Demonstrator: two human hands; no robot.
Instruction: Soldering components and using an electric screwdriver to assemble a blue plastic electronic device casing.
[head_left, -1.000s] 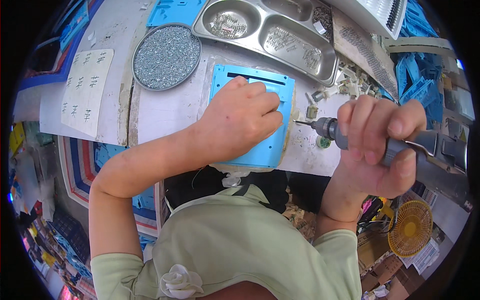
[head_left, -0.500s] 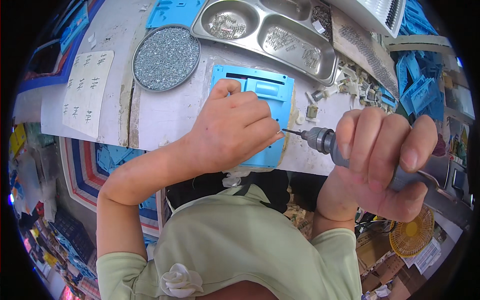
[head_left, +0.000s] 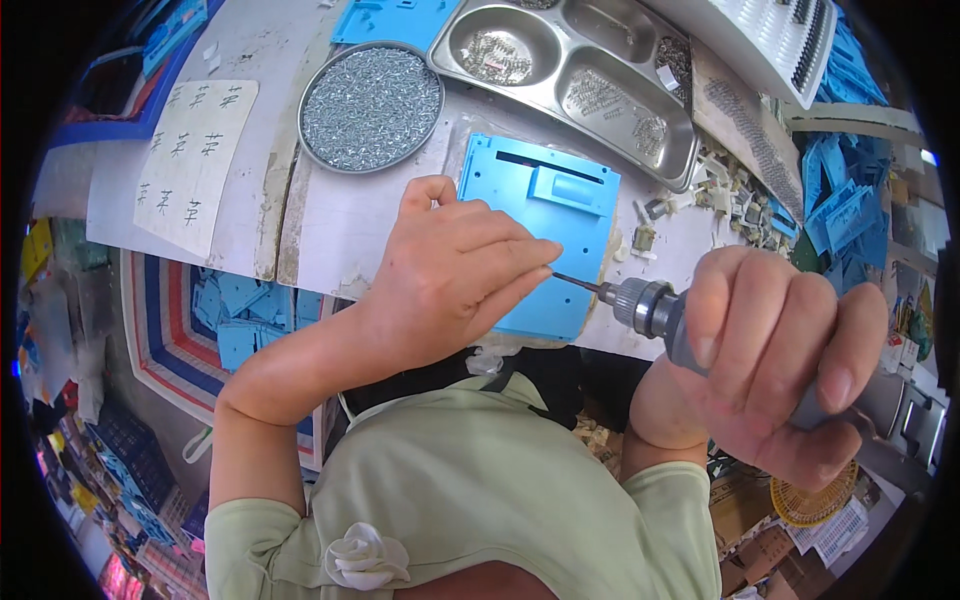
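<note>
My left hand (head_left: 455,265) is closed in a pinch over the near left part of a light blue plastic panel (head_left: 565,248). Its thumb and index fingertip meet at the tip of a thin bit; whatever lies between them is too small or hidden. In my right hand (head_left: 785,365) is a grey electric screwdriver (head_left: 648,308), its bit pointing left toward the pinched fingers. The panel lies flat on the table, with a slot along its far side, a raised block and several small holes.
Small silver screws (head_left: 370,105) fill a round metal dish beyond my left hand. A compartmented steel tray (head_left: 546,62) with springs stands at the back. Loose small parts (head_left: 735,195) lie at right. Blue pieces (head_left: 245,315) fill a striped bag below the table at left.
The view has shifted, so the table things appear farther right. My left hand sits nearer the panel's lower left, and the bit tip is at its fingertips. Both hands keep their grip.
</note>
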